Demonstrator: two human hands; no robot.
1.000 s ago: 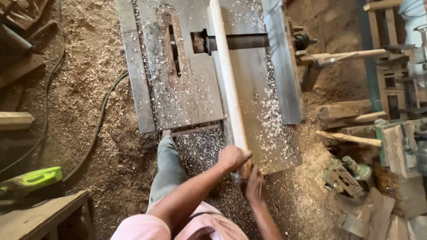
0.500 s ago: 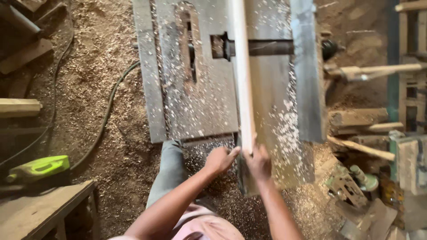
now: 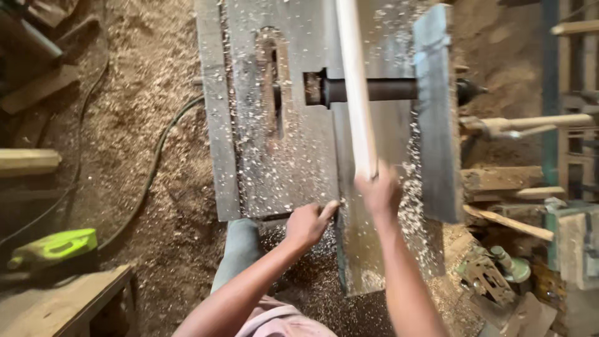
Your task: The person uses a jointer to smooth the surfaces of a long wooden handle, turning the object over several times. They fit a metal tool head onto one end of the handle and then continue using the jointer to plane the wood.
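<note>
Right hand (image 3: 379, 190) pushed wooden strip (image 3: 355, 87) forward

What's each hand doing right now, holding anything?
Left hand: loosely curled, holding nothing, fingers resting at the machine table edge.
Right hand: closed on the near end of the pale wooden strip.

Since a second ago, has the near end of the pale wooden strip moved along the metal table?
Yes. The pale wooden strip has slid forward, away from the person: its near end, held by the right hand, was past the metal table edge and now lies over it.
</note>
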